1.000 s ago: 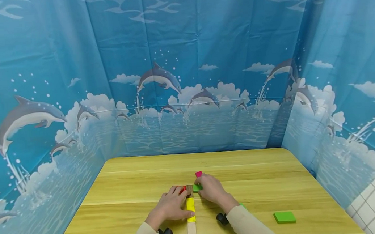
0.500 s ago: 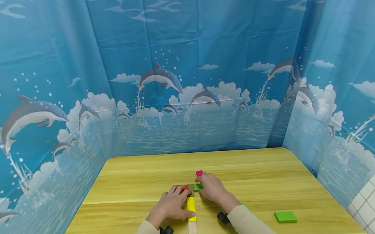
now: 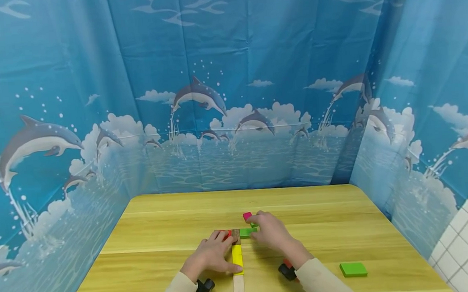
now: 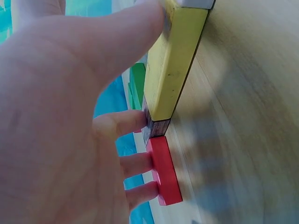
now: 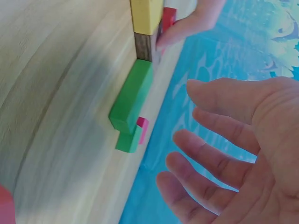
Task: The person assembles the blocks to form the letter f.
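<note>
My left hand [image 3: 212,257] rests over a row of blocks with fingers spread. In the left wrist view its thumb touches the yellow block [image 4: 173,70]; one fingertip lies on the dark brown block [image 4: 159,127] and two on the red block [image 4: 164,172]. A pale wooden block [image 3: 238,289] forms the row's near end. Off the brown block's right side extends a green block [image 5: 132,95]. My right hand [image 3: 273,231] hovers just right of it, fingers apart, holding nothing. Behind that block are a smaller-looking green block [image 5: 128,141] and a pink block [image 5: 143,128].
Another green block [image 3: 353,269] lies by itself on the right side of the wooden table [image 3: 161,219]. Something red [image 3: 288,263] peeks out beside the right wrist, mostly covered by a black wrist camera [image 3: 286,271]. A dolphin-print curtain [image 3: 235,159] hangs behind.
My right hand has drawn slightly right, off the green block, and its fingers have opened out. More green shows there, and something red appears by the right wrist. The left hand stays put.
</note>
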A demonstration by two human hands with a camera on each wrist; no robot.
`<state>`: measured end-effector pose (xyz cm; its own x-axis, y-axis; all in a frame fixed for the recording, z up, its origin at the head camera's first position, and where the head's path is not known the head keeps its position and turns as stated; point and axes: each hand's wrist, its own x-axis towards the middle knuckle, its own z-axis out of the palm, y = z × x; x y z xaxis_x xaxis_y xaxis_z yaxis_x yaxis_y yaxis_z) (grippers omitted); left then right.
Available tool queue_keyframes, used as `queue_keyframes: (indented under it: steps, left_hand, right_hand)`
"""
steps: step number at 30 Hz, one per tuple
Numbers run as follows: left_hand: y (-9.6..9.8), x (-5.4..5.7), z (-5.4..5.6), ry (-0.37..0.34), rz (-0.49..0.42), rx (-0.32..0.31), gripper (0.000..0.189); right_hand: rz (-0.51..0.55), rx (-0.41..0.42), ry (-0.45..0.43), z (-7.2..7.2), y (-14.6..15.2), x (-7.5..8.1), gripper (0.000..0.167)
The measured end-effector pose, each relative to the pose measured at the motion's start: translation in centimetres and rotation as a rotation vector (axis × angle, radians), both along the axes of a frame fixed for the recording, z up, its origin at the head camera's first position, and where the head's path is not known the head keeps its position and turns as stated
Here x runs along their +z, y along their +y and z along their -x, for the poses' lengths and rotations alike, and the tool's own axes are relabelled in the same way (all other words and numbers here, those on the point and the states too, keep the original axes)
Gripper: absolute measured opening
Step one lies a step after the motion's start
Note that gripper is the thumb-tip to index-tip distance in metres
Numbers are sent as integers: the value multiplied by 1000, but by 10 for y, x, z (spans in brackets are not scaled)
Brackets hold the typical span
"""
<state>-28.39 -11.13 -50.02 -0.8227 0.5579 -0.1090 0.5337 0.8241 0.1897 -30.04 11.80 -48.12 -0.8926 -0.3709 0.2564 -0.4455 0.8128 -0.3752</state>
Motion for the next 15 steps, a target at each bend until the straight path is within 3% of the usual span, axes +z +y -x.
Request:
queue_keyframes:
  steps: [7,15]
  left_hand:
    - [0,-2,1,3,1,3,90]
    - [0,4,0,-10,-15,-8,91]
  right_hand:
    - [51,-35,-20,-12,16,5,38]
    - [100,-82,-11,-24,42,6,38]
